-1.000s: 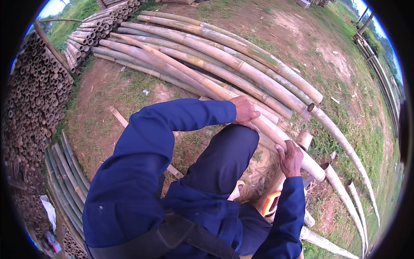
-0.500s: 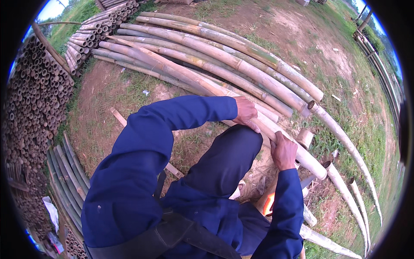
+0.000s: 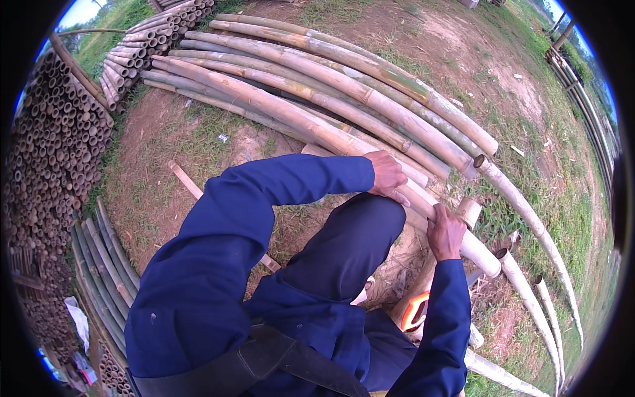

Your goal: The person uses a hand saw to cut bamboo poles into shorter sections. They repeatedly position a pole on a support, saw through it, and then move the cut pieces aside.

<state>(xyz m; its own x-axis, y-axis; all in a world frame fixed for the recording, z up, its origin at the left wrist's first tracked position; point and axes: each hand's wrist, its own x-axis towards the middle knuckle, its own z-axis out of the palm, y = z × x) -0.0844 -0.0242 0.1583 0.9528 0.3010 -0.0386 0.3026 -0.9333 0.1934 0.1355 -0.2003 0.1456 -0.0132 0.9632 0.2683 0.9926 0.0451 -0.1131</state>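
A long pale bamboo pole point(image 3: 480, 253) slants from the far left down to the right across the front of my raised knee. My left hand point(image 3: 387, 176) is closed over it beside the knee, palm down. Farther toward the pole's near end, my right hand point(image 3: 446, 231) grips the same pole, thumb on top. Below my right forearm shows the orange handle of a handsaw point(image 3: 415, 311); most of its blade is hidden by the sleeve.
More bamboo poles point(image 3: 370, 99) lie side by side beyond my hands. Cut poles point(image 3: 529, 281) stretch away at the right. Stacked bamboo point(image 3: 59, 132) fills the left side, with greenish poles point(image 3: 99, 258) below. A flat bamboo strip point(image 3: 185, 178) lies left of my arm.
Both hands have shifted slightly to the right, still on the pole. The pole's far end has moved a little to the left. More of the orange saw handle shows beside my right sleeve.
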